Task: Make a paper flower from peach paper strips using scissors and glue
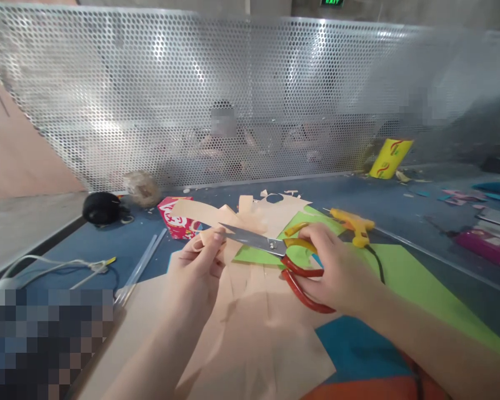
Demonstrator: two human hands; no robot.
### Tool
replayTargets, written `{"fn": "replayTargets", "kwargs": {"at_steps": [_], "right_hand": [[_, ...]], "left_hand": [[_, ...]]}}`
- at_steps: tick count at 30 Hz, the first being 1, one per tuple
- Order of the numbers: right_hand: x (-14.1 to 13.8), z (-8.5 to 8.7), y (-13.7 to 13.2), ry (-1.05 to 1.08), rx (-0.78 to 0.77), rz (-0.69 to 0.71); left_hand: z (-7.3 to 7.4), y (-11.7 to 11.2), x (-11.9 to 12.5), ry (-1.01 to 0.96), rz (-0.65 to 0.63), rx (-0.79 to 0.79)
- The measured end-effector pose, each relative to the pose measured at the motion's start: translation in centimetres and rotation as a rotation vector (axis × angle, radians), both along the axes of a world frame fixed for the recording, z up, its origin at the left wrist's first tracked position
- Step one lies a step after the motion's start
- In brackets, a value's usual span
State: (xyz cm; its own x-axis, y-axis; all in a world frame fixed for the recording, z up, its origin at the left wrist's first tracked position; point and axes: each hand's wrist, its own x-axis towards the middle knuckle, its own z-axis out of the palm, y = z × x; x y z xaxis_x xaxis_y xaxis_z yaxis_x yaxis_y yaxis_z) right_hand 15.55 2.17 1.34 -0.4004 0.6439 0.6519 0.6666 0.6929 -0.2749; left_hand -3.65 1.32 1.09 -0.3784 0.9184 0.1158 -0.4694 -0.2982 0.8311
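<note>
My right hand (333,261) grips a pair of scissors (260,240) with one yellow and one red handle, its fingers in the loops. The blades point left and reach my left hand (202,255). There my thumb and fingers pinch a peach paper strip (194,212), which curls away to the upper left. The blade tips lie close to my left thumb, and I cannot tell whether they touch the strip. Below both hands spread large peach paper sheets (254,333). Green paper (254,255) lies behind and under the scissors.
A yellow hot glue gun (354,223) with a black cord lies right of my right hand. Further off are a red box (178,219), a black round object (102,208), clear sticks (144,261), a white cable (62,258) and a yellow roll (391,158). A perforated metal screen (150,100) stands behind.
</note>
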Motion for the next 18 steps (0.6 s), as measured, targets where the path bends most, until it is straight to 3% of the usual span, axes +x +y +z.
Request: {"fn": "replayTargets", "kwargs": {"at_steps": [6, 18], "right_hand": [[0.14, -0.31, 0.32, 0.012, 0.019, -0.069], [0.23, -0.35, 0.31, 0.015, -0.04, -0.111]], "left_hand": [[0.17, -0.15, 0.14, 0.017, -0.054, -0.002], [-0.12, 0.13, -0.05, 0.025, 0.029, 0.01]]}}
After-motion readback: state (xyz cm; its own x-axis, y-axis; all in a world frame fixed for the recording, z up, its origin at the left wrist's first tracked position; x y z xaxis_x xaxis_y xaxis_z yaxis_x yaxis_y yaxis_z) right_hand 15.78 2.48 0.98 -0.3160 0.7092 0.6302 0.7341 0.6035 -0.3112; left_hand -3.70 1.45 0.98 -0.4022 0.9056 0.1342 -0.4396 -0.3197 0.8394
